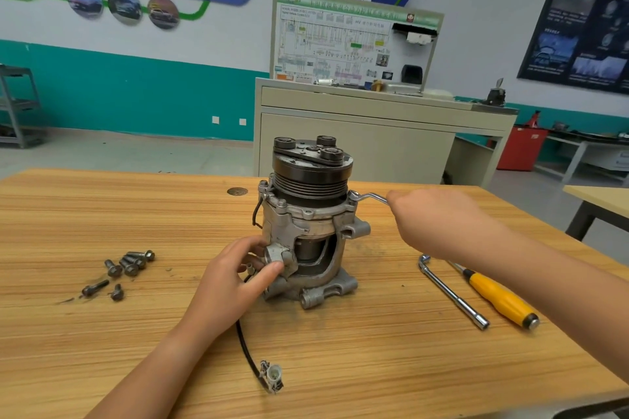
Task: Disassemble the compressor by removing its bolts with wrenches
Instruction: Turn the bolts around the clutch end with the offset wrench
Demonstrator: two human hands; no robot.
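Observation:
A grey metal compressor [308, 214] with a black pulley on top stands upright in the middle of the wooden table [102, 333]. My left hand [235, 277] grips a lug low on its front left side. My right hand [439, 219] holds the handle of a silver wrench [369, 197], whose head sits on a bolt at the compressor's upper right flange. Several removed bolts [124, 269] lie loose on the table to the left.
An L-shaped socket wrench [452, 292] and a yellow-handled screwdriver [500, 298] lie on the table to the right, under my right forearm. A black cable with a white connector [270, 374] trails from the compressor toward the near edge. A cabinet stands behind the table.

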